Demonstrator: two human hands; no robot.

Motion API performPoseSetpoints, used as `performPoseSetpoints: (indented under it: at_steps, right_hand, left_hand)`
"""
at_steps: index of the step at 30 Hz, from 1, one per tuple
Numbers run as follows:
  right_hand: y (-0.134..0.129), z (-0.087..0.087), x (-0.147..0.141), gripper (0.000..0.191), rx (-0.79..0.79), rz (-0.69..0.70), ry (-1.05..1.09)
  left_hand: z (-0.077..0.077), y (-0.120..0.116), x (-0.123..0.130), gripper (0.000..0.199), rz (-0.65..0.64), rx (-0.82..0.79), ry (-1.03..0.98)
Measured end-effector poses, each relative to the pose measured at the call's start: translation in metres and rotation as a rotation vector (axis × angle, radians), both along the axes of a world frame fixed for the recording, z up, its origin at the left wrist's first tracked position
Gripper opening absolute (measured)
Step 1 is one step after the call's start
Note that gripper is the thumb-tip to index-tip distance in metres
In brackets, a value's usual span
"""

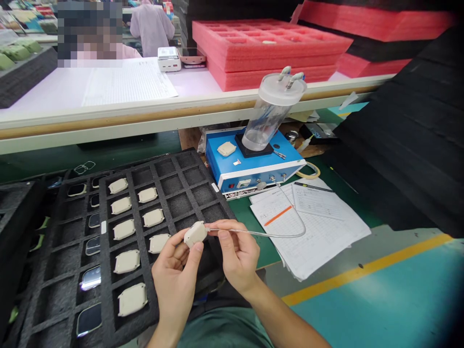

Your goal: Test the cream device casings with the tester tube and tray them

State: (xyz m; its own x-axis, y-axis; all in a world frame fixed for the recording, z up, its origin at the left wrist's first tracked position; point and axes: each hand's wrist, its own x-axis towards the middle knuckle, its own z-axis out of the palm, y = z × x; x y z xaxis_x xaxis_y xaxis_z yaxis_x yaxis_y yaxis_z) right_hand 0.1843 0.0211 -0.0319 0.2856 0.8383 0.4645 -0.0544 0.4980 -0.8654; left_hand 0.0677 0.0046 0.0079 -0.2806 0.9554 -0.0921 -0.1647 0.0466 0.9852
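A cream watch-shaped case (196, 234) is held between the thumb and fingers of my left hand (176, 275), above the edge of a black foam tray (167, 167). My right hand (237, 253) pinches the end of a thin clear tube (268, 235) against the case's right side. The tube curves back to the front of a blue box (253, 166). On that box stand a clear cylinder (266, 113) and another cream case (226, 149). Several cream cases (126, 261) lie in the tray's compartments.
Dark-screened watch pieces (89, 320) lie in the tray's left part. Papers (315, 222) with an orange strip spread right of my hands. Red foam trays (261, 53) sit on the shelf (145, 116), with people beyond it. Black sheets (406, 140) hang at right.
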Motion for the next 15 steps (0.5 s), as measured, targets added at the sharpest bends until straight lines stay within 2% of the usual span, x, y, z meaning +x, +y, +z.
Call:
performPoseSetpoints:
  at_steps: [5, 9, 12, 14, 15]
  right_hand:
    - [0.001, 0.002, -0.001, 0.024, 0.004, -0.013, -0.005]
    - [-0.002, 0.002, -0.001, 0.023, 0.01, -0.012, -0.006]
    - [-0.008, 0.002, 0.0, 0.021, 0.024, -0.03, 0.045]
    - [-0.01, 0.002, 0.001, 0.019, 0.014, -0.055, 0.085]
    - [-0.01, 0.002, 0.0, 0.017, -0.002, -0.061, 0.089]
  left_hand:
    - [-0.001, 0.003, 0.002, 0.037, -0.006, -0.016, 0.001]
    - [0.001, -0.003, -0.001, 0.036, -0.012, -0.037, 0.022]
    - [0.013, -0.006, -0.017, 0.029, -0.101, -0.053, 0.121]
    - [0.027, 0.007, -0.036, 0.025, -0.171, -0.029, 0.264]
    - [0.034, 0.021, -0.048, 0.023, -0.188, -0.002, 0.373]
